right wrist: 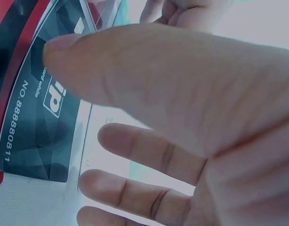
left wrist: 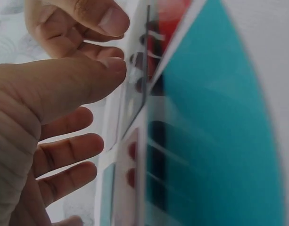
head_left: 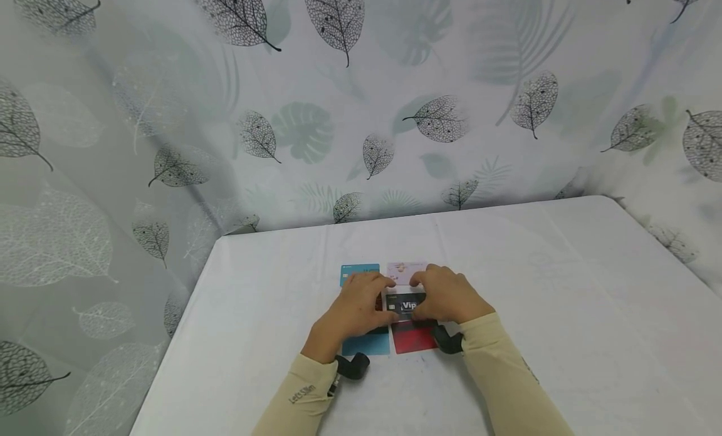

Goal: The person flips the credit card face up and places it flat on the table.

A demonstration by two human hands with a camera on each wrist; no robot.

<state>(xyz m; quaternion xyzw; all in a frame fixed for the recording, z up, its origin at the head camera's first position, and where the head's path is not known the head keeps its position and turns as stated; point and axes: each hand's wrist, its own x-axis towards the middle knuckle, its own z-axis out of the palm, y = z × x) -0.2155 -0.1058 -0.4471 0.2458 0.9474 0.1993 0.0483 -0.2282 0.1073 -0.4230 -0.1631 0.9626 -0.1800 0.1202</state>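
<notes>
A black "Vip" card (head_left: 399, 304) lies between the two hands on the white table. My right hand (head_left: 448, 295) bends over its right side; the right wrist view has the thumb (right wrist: 73, 66) across the card's printed face and the other fingers spread past its edge. From the left, my left hand (head_left: 355, 304) reaches over with loosely bent fingers, its thumb tip close to the black card's left edge. Under that hand a reddish-brown card (head_left: 378, 301) is mostly hidden. Below are a blue card with a dark stripe (head_left: 366, 344) and a red card (head_left: 414, 339).
Behind the hands lie a light blue card (head_left: 358, 269) and a pale pink card (head_left: 400, 272), making two columns of cards. A white cloth covers the table (head_left: 271, 311). Leaf-patterned fabric (head_left: 338, 123) hangs behind and at the sides.
</notes>
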